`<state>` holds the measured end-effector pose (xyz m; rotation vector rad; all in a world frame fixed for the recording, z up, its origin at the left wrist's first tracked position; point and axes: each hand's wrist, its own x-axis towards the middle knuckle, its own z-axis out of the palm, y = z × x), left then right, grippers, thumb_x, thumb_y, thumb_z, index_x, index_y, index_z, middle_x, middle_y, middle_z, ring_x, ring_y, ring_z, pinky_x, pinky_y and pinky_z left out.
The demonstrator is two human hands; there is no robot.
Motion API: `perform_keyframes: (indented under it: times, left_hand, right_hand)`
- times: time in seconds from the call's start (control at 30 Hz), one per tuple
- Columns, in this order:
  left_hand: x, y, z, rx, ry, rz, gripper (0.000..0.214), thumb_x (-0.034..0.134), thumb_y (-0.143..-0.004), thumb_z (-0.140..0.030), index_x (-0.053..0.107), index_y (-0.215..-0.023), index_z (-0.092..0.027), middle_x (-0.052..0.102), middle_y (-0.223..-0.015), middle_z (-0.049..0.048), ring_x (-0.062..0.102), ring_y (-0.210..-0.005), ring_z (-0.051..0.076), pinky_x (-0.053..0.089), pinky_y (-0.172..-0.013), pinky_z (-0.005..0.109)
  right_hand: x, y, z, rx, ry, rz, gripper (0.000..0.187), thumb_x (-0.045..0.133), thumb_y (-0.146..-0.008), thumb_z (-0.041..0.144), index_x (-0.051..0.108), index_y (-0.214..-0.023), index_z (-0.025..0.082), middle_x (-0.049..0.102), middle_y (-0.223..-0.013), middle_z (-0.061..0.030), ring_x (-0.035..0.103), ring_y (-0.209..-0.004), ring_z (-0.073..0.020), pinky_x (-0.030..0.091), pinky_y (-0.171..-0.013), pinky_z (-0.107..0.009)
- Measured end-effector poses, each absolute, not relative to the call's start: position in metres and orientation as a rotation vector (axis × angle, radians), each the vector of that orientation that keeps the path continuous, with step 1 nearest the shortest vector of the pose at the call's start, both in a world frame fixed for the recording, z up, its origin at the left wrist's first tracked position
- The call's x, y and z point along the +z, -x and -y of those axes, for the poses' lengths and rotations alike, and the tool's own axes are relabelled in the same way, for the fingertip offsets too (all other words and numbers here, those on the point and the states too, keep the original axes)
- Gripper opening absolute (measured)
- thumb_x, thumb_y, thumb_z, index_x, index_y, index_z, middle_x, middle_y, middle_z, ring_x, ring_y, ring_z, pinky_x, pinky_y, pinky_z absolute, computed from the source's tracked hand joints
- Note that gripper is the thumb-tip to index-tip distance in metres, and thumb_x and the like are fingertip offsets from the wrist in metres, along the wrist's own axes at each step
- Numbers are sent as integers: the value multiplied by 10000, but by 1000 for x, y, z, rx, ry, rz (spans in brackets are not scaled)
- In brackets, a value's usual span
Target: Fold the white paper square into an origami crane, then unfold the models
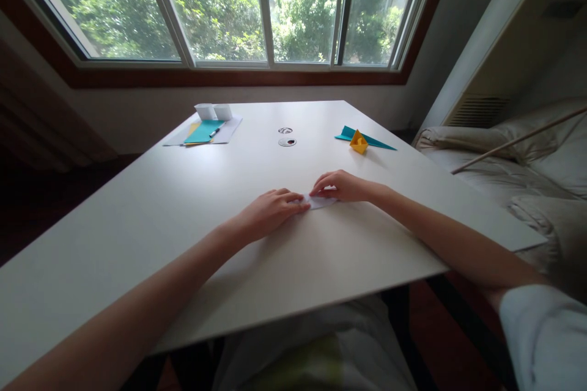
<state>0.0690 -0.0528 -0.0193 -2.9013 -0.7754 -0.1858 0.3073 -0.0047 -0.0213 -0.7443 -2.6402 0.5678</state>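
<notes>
A small piece of white paper (317, 201) lies flat on the white table (183, 214), near its middle. My left hand (269, 210) rests on the paper's left end, fingers curled and pressing down. My right hand (340, 186) pinches the paper's right part with bent fingers. Most of the paper is hidden under both hands.
At the far left lie sheets of white, yellow and teal paper (205, 131) with a pen (214, 132), and two small white folded pieces (213, 112) behind them. A yellow folded paper shape (358, 142) sits on a teal one (367, 138) at the far right. A sofa (518, 159) stands to the right.
</notes>
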Motion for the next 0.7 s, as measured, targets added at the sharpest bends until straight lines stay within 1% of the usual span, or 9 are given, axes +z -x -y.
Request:
perform_keyframes:
  times: [0.1,0.17,0.27,0.33,0.43,0.53,0.6,0.7]
  left_hand:
    - [-13,-65,56,-171,2942,790,423,375,-874,-98,538,-1208,-299,567,-1218,51,570,-1010,190,431,-869,323]
    - [-8,-61,58,-163,2983,815,400,397,-865,-109,569,-1173,-298,579,-1201,51,581,-996,189,435,-857,310]
    - [-2,-55,62,-162,3054,852,347,421,-855,-134,608,-1113,-270,599,-1164,52,582,-988,185,442,-831,284]
    - [1,-50,64,-151,3084,900,303,430,-855,-164,634,-1056,-264,614,-1136,44,585,-975,179,445,-816,272]
    - [7,-42,64,-102,3111,993,244,455,-848,-224,664,-966,-270,633,-1087,22,596,-932,171,446,-792,258]
    - [12,-37,63,-55,3130,1063,225,464,-843,-263,667,-938,-261,654,-1000,20,606,-851,161,448,-742,245]
    - [14,-37,61,-89,3088,1123,237,455,-850,-292,649,-980,-250,655,-950,30,601,-826,165,447,-716,251]
    - [9,-42,59,-199,2958,1160,300,478,-841,-345,587,-1094,-228,629,-985,59,581,-876,192,443,-726,278]
  right_hand:
    - [-17,-307,10,519,724,2706,239,493,-843,208,676,-996,185,667,-969,-59,598,-869,-143,447,-781,-238]
    - [-13,-307,14,482,720,2759,259,523,-832,243,657,-1045,182,660,-1006,-68,590,-904,-157,437,-812,-256]
    - [-9,-306,19,411,748,2815,373,621,-758,356,636,-1087,178,648,-1043,-86,581,-934,-186,432,-823,-282]
    - [-7,-306,21,366,772,2830,422,645,-728,401,635,-1087,180,650,-1039,-88,583,-926,-194,432,-803,-284]
    - [-6,-304,22,297,798,2843,356,614,-761,378,644,-1060,186,668,-989,-74,596,-874,-182,426,-755,-270]
    - [-7,-301,25,186,785,2839,269,573,-793,335,654,-1011,200,686,-886,-53,604,-782,-161,405,-714,-259]
    - [-9,-300,27,98,754,2831,224,529,-818,296,654,-978,202,685,-826,-42,597,-727,-146,387,-692,-253]
    - [-12,-298,28,-63,734,2821,217,442,-855,241,645,-905,181,668,-745,-41,575,-662,-133,358,-655,-249]
